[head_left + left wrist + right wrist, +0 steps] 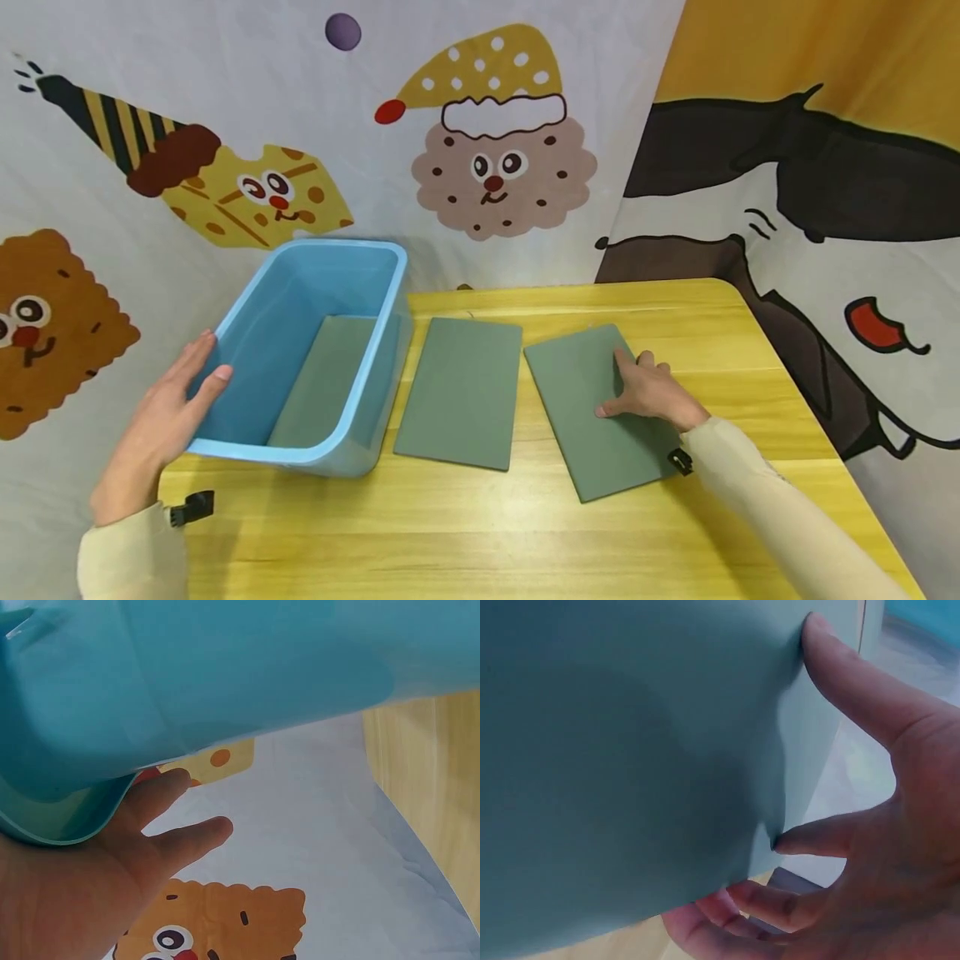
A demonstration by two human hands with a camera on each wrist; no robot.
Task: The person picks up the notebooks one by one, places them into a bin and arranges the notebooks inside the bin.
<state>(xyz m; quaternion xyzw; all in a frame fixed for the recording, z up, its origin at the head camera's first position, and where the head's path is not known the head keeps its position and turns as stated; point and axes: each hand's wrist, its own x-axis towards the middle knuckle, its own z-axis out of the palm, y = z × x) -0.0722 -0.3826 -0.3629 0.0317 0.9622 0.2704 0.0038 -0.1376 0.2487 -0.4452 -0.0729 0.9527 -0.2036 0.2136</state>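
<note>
Left side of the yellow wood-grain table (450,533): an open-topped, light-blue plastic bin with rounded corners (397,333). The person's left hand (161,408) pinches its near-left rim, thumb on the inner side, fingers extended and parted along the outside wall. I take this grip as a means of steadying the bin. Whether the hand bears any of its weight, I cannot tell.

Inside, a thin grey-green sheet (330,375) lies flat against the bin's floor, partly hidden by the side wall.

Just right of the bin: a flat, rectangular grey-green panel (461,396), on the tabletop and untouched. Its separate position leaves its edges accessible.

Farther right, the person's right hand (648,396) is spread over a slanted, rectangular grey-green board (577,408), whose upper left corner sits just beside the panel. Thumb and index tip touch the top face; the other fingers reach the right-hand edge. The wide spacing probably serves to control a broad, thin piece. Cannot tell whether any fingertip is beneath it.

Behind the table hangs a white cloth printed with cartoon food (277,50). A black clip (197,507) sits at the left cuff.
</note>
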